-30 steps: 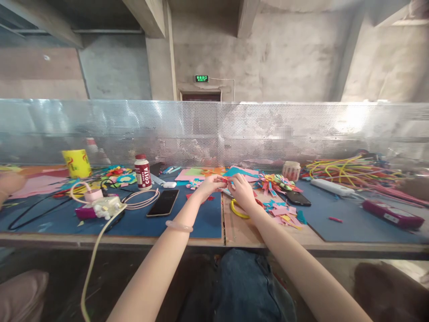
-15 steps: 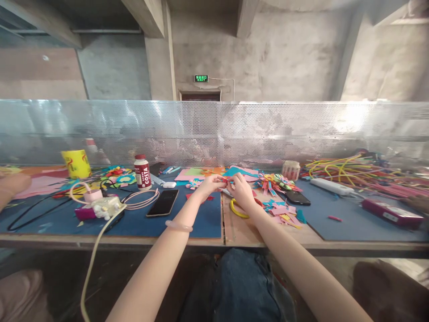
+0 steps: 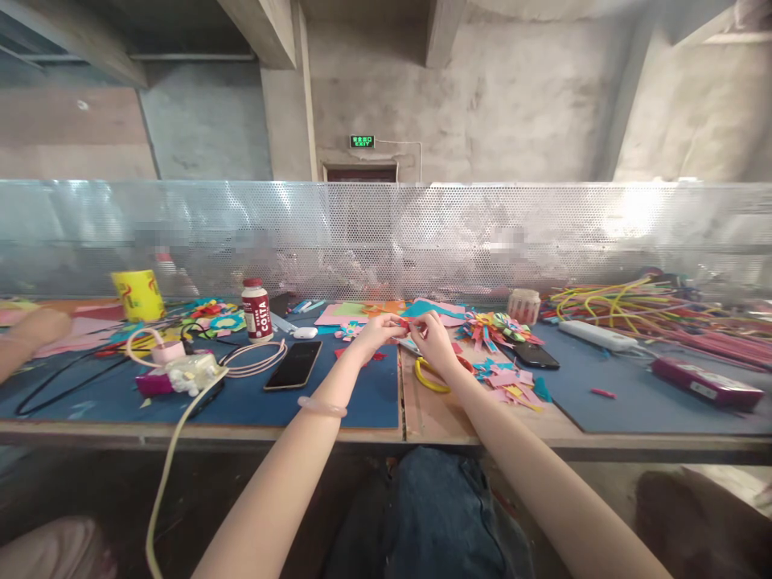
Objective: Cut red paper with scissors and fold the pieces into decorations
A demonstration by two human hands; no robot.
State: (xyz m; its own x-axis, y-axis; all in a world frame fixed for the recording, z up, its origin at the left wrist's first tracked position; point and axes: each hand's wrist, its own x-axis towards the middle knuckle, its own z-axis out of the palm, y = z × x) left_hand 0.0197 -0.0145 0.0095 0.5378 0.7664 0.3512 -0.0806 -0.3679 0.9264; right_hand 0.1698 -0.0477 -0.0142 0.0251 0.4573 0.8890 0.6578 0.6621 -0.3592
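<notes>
My left hand (image 3: 381,333) and my right hand (image 3: 433,341) meet over the middle of the table, fingertips pinched on a small piece of red paper (image 3: 406,325). Most of that piece is hidden by my fingers. Below my left hand, red paper scraps (image 3: 375,358) lie on the blue mat. Scissors with yellow handles (image 3: 429,378) rest under my right hand, partly covered by it. Just right of that hand are colourful paper flowers (image 3: 491,330) and a pile of cut paper strips (image 3: 510,381).
A phone (image 3: 293,366), a COSTA bottle (image 3: 256,310) and a power strip with plugs (image 3: 181,375) stand to the left. A black phone (image 3: 535,355), a white power strip (image 3: 597,335) and bundled pipe cleaners (image 3: 639,310) lie right. Another person's hand (image 3: 36,334) is far left.
My hands stay almost in place, with slight finger movement at the red paper. The other person's hand at far left has shifted a little to the right.
</notes>
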